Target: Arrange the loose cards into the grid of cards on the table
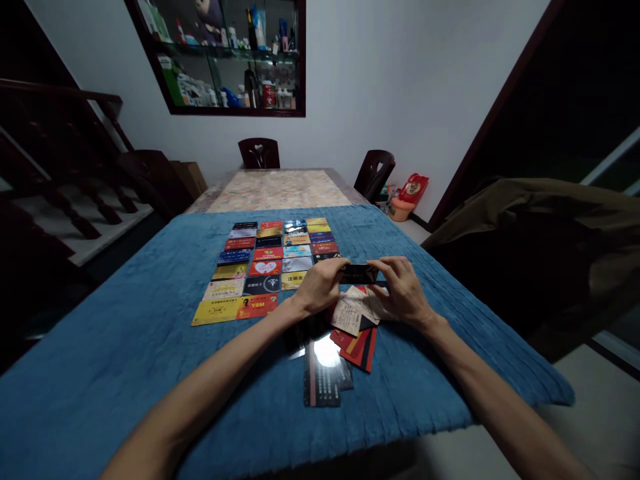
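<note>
Between my two hands a black card is held up and tilted, pinched at its left end by my left hand and at its right end by my right hand. Below it lies a loose pile with cream cards, red cards and a dark card with a stripe, one of them glaring with light. To the left, several cards stand in overlapping columns, with a yellow card and a red YSM card in the front row. My left hand partly covers the right columns.
A blue cloth covers the near part of the table, whose patterned top shows beyond. Dark chairs stand around it. A brown draped cloth is at the right. A shelf with bottles is set in the far wall.
</note>
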`<state>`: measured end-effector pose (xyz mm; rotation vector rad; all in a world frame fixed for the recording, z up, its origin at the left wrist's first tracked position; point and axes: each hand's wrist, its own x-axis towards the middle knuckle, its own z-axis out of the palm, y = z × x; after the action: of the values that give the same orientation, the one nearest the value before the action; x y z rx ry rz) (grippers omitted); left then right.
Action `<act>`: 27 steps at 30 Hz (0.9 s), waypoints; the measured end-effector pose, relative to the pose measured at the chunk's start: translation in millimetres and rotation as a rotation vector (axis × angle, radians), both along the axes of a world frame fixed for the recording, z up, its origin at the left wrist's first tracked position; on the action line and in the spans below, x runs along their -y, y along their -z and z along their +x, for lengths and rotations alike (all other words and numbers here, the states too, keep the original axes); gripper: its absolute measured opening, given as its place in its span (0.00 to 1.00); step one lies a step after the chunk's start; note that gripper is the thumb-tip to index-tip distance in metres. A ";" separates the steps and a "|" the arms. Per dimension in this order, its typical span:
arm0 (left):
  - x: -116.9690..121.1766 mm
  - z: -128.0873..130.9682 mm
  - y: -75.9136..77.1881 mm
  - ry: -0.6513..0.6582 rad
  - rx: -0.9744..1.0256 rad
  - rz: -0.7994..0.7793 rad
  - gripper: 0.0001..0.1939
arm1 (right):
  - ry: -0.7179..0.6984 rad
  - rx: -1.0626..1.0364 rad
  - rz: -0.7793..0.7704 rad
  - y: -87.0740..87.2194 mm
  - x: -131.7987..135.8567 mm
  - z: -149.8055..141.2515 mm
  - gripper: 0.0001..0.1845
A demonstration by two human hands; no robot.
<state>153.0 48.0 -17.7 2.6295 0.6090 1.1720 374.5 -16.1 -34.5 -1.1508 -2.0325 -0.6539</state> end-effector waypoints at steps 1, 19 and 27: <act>-0.2 0.1 -0.2 0.001 0.004 0.001 0.16 | 0.020 -0.001 0.016 -0.6 0.5 -0.4 0.22; -11.2 -15.7 -21.5 -0.118 -0.108 0.141 0.25 | -0.027 -0.119 -0.047 -13.3 -24.4 -3.8 0.28; -32.5 -26.6 -30.1 -0.129 -0.173 0.178 0.25 | -0.136 -0.095 -0.221 -35.8 -53.5 -5.8 0.28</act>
<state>126.4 80.5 12.4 2.9038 0.7486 1.0860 368.7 37.4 1.3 -1.1324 -2.1184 -0.3079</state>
